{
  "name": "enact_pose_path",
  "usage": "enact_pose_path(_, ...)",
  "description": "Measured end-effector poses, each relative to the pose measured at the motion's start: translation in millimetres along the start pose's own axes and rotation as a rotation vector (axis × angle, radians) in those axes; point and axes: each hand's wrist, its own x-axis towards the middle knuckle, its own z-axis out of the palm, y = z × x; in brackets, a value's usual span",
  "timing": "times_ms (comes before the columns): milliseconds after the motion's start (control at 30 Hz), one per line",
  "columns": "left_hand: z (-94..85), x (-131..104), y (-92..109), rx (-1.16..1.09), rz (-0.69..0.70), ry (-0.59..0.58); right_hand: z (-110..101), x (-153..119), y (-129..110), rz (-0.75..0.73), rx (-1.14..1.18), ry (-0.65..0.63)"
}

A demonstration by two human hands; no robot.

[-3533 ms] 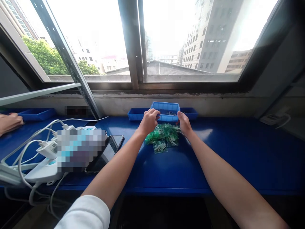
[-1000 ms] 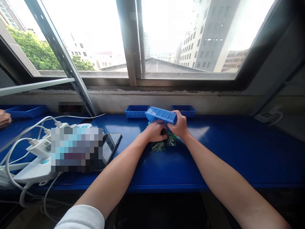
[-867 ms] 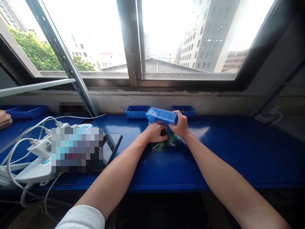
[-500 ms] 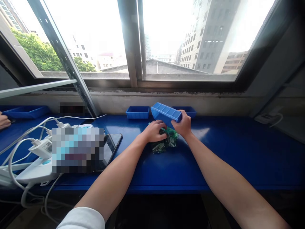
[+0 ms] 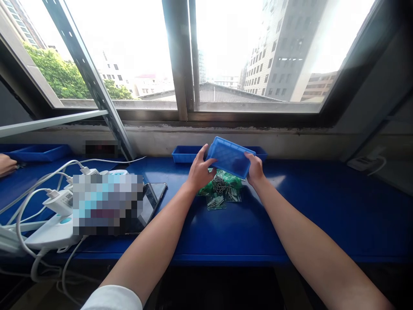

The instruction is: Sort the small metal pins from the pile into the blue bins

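A blue plastic bin (image 5: 230, 157) is tilted above the table, its underside turned towards me. My right hand (image 5: 256, 169) grips its right end, thumb over the edge. At the other end my left hand (image 5: 200, 171) has its fingers apart, with the thumb against or just in front of the bin's corner; whether it bears any weight I cannot tell. Beneath the bin lies a pile of small metal screws or pins (image 5: 220, 184) on green plastic bags (image 5: 234, 178). Small clear bags of metal parts (image 5: 216, 202) lie at the pile's near side.
Two more blue bins stand by the wall, one behind my left hand (image 5: 182, 154), the other partly hidden (image 5: 260, 153). On the left are a phone (image 5: 155, 193), a white power strip (image 5: 48, 232) with chargers and cables, and a blurred patch. Another person's hand (image 5: 7, 165) shows at far left.
The bin has turned so its underside faces me. My left hand has lifted from the pile to the bin's left end, and more metal pieces now show on the green bags.
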Motion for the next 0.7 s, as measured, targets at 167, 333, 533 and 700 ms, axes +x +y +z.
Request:
enact_pose_path(167, -0.6, 1.5, -6.8, -0.038, -0.094, -0.039, -0.1, 1.5, -0.4, 0.026, 0.057, -0.072)
enact_pose_path(333, -4.7, 3.9, -9.6, 0.065, -0.324, 0.035, -2.4, -2.3, -5.1, -0.093, 0.043, -0.025)
enact_pose_path(533, -4.3, 4.7, -17.8, 0.075, -0.459, 0.033, 4.8, -12.7, -2.9, -0.304, -0.287, -0.236)
enact_pose_path(700, 1.6, 4.1, -22.9, -0.076, -0.444, 0.047, 6.3, -10.9, 9.5, -0.322, -0.431, -0.197)
